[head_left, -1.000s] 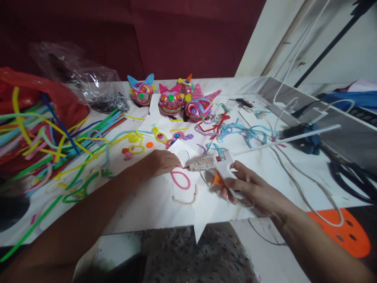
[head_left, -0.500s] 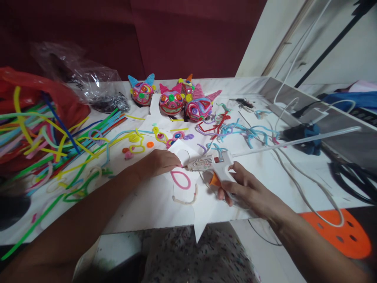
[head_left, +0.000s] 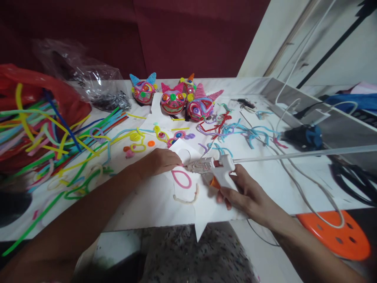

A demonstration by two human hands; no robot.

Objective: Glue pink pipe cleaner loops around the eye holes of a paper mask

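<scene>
My right hand (head_left: 240, 192) is wrapped round a white glue gun (head_left: 222, 169) with an orange trigger, a clear glue stick running out of its back. The gun's nozzle points left and meets the fingertips of my left hand (head_left: 165, 160). Those fingers are pinched on the white paper cutout (head_left: 204, 200); a bit of pink shows at their tips, too small to make out. Below them a pink teardrop loop (head_left: 181, 179) lies on the paper, and under that a curved beige strip (head_left: 185, 201).
Several colourful decorated masks (head_left: 173, 103) stand at the back. Pipe cleaners (head_left: 44, 133) spill from a red bag (head_left: 70, 100) at left. Blue and red pieces (head_left: 250, 131) lie at back right, near white cables (head_left: 306, 200). An orange stool (head_left: 338, 236) is at lower right.
The glue stick's far end has swung to the right and the gun has turned slightly, its nozzle staying at my left fingertips. The view has shifted a little.
</scene>
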